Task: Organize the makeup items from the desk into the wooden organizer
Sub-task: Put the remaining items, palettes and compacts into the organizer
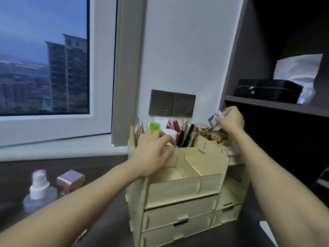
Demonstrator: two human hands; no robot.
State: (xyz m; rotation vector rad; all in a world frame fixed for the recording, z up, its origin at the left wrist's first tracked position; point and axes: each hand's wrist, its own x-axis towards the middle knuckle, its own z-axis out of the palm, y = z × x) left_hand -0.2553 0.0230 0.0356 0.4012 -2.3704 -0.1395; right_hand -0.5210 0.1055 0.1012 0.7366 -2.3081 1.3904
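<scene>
Both hands gripping: I see my left hand (153,152) closed on a white jar (170,138), my right hand (231,120) closed on a clear glass bottle (215,120).

Head view: the white jar sits at the back-left of the wooden organizer (185,186), just beside upright lipsticks and pencils (187,135). The clear glass bottle is held in the air above the organizer's back-right corner, over gold-capped jars (206,131). The two front top compartments show bare wood. On the dark desk (99,168), well left of the organizer, stand a spray bottle (39,188) and, just beside it, a rose-gold-capped bottle (70,179).
</scene>
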